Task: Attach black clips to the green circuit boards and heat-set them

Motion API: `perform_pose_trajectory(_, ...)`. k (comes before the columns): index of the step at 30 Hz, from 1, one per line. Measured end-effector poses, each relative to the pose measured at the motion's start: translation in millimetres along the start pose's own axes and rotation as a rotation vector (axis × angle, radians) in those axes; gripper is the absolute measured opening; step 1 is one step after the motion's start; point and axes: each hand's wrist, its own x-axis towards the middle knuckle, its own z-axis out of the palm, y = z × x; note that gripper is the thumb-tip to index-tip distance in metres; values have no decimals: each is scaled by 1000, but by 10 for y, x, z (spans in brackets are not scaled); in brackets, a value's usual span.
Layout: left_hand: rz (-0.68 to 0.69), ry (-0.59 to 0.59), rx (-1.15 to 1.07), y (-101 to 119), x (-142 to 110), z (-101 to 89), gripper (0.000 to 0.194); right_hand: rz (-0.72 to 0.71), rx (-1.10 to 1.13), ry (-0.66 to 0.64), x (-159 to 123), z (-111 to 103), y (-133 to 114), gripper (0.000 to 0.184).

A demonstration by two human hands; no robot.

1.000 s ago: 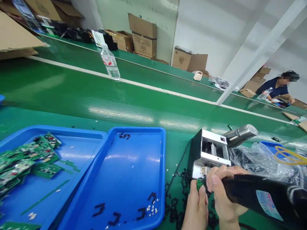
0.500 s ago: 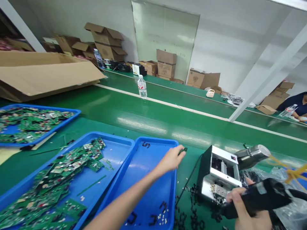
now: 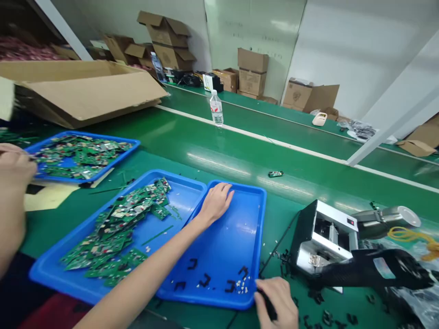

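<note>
L hand (image 3: 216,204) open, flat on blue tray (image 3: 263,237); R hand (image 3: 277,304) pinching black plastic scrap (image 3: 269,305) at tray's near corner; small PCB (image 3: 275,173) alone on worktop (image 3: 308,176).

The trays (image 3: 263,219) are smooth, shiny blue plastic. The green boards (image 3: 116,224) look hard and a bit bumpy, with small shiny bits on top. The black piece (image 3: 265,304) in the right hand (image 3: 277,304) looks like dull plastic. The box machine (image 3: 329,237) is shiny silver metal. The green surface (image 3: 219,151) is smooth and glossy. The big box (image 3: 85,91) is plain brown cardboard. The bottle (image 3: 216,108) is clear plastic.
</note>
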Motion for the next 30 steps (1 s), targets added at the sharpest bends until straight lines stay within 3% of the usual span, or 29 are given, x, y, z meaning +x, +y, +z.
perform_pose_trajectory(3,14,-83,85,-279,-243,89,51,-28,-183,-299,120,348,-86,31)
perform_pose_trajectory(7,40,-174,140,-169,-557,189,56,2,-580,-521,244,533,-73,48)
perform_pose_trajectory(15,180,-287,27,476,-1860,8,47,-106,-792,-616,185,641,6,50)
perform_pose_trajectory(18,176,-262,-94,501,-2154,-135,47,-119,-788,-664,171,640,50,61)
perform_pose_trajectory(21,-10,-80,-85,125,-2132,-378,43,-105,-723,-670,213,582,97,72)
perform_pose_trajectory(23,-175,136,3,-335,-1966,-616,41,-78,-619,-639,248,528,134,66)
perform_pose_trajectory(25,-286,234,98,-855,-1726,-883,46,-67,-471,-585,258,491,176,52)
perform_pose_trajectory(28,-414,267,241,-1483,-1346,-1201,51,-50,-237,-455,197,494,216,43)
perform_pose_trajectory(30,-470,215,318,-1698,-1161,-1271,62,16,-94,-352,115,513,205,37)
